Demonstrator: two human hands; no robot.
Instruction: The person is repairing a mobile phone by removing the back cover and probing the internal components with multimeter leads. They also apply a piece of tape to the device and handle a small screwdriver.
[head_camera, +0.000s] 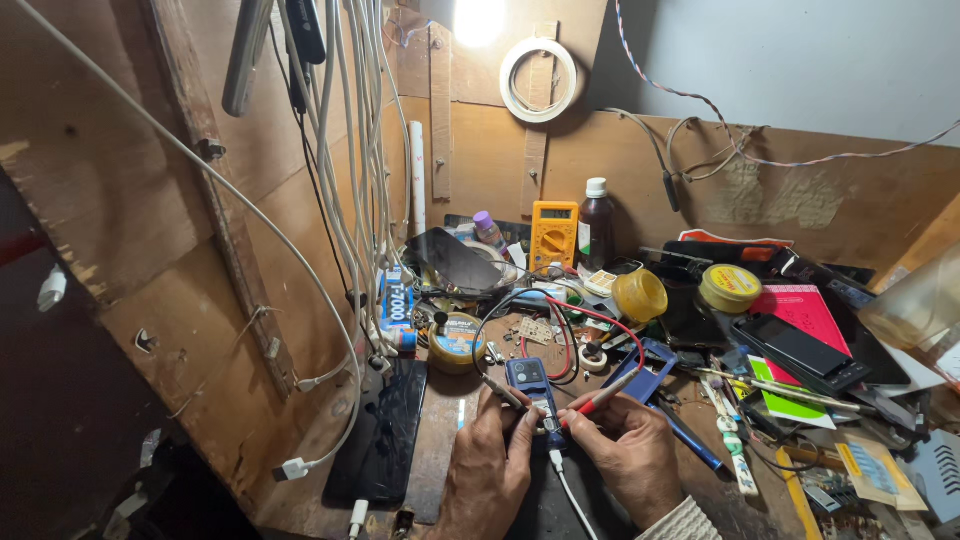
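Near the surface's front edge, a small blue phone (531, 392) lies lengthwise away between both hands, left hand (489, 466) fingers pinching the black probe (500, 389), right hand (630, 452) fingers pinching the red probe (598, 398), tips meeting on it.

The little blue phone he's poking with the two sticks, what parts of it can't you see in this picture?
Head view:
- Lower end of the small blue phone: covered by the left hand and right hand.
- Tips of the black probe and red probe: too small to tell just where they touch.
- White cable below the phone: cut off by the bottom edge.
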